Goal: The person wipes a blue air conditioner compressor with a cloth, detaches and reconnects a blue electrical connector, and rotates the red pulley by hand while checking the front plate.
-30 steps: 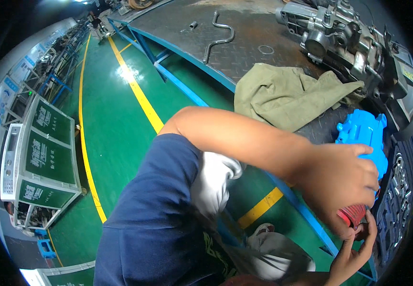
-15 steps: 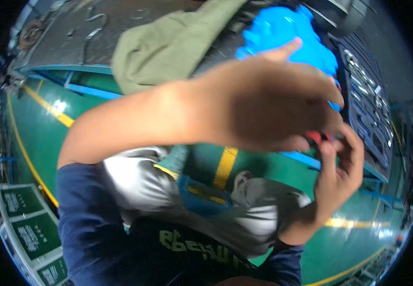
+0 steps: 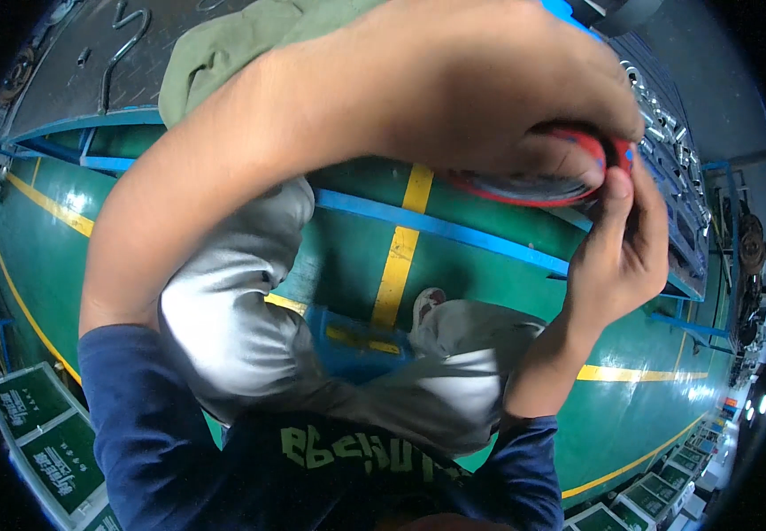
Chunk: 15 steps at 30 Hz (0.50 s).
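Head view: left hand [image 3: 454,84] wrapping over red round disc [image 3: 533,181], fingers pressing together on top. Right hand [image 3: 617,252] pinching disc rim from below, above green floor [image 3: 347,257]. Probably looking light, stiff, thin; gripping best by rim.

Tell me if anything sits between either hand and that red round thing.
Nothing visible does. The left hand is clasped over the top of the red round thing, and the right hand presses its thumb against the rim from below. Both touch it directly.
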Tool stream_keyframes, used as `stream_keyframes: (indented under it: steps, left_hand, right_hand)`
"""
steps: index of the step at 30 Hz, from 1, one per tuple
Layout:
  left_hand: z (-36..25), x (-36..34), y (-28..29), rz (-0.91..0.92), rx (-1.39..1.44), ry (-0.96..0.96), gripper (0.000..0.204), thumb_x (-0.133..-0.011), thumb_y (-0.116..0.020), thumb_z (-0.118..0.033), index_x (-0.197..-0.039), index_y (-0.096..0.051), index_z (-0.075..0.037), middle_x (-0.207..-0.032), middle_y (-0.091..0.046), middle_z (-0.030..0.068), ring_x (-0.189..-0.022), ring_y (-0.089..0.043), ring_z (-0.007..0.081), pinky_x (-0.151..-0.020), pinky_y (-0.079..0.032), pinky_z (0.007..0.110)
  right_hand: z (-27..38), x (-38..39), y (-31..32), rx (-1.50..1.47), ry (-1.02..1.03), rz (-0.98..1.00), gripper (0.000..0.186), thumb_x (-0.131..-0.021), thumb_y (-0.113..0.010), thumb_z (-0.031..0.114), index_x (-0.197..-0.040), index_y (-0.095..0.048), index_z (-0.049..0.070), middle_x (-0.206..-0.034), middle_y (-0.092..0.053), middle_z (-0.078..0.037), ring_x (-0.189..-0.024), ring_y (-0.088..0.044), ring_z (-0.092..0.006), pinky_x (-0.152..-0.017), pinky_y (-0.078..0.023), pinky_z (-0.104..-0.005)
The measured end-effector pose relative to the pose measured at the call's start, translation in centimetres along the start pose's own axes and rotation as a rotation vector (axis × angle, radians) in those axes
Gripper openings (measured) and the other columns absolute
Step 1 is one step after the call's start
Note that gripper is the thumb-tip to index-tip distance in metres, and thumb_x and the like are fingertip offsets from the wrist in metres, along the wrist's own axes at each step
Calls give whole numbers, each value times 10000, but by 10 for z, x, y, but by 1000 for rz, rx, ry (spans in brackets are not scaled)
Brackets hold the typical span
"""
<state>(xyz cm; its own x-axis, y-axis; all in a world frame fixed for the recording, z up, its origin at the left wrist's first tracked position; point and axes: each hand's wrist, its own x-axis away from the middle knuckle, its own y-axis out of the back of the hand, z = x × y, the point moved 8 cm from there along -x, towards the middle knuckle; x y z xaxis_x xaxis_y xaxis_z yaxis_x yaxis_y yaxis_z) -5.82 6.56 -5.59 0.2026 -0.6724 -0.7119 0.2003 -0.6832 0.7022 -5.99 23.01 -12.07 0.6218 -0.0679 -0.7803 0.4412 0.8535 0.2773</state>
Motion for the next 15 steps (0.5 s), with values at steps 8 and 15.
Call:
stream_keyframes:
  steps: [8,15]
  left_hand:
    - [52,20,-15,-168,70,-31,327,-920,-603,-280,-1135,-580,-36,-1091,-638,140,-995,-629,344,-855,-519,405]
    - [59,30,6,-76,176,265,615,-896,-617,-435,-1277,-504,35,-1178,-602,267,-1072,-602,415,-939,-485,426]
  right_hand:
    - [-16,-15,-34,-125,-102,4,277,-955,-639,120,-1190,-663,-27,-1159,-683,-139,-1024,-622,-151,-942,-467,-278]
    - [-31,-11,-33,-66,-94,85,326,-962,-619,141,-1256,-633,0,-1231,-655,-155,-1089,-610,-190,-973,-445,-303]
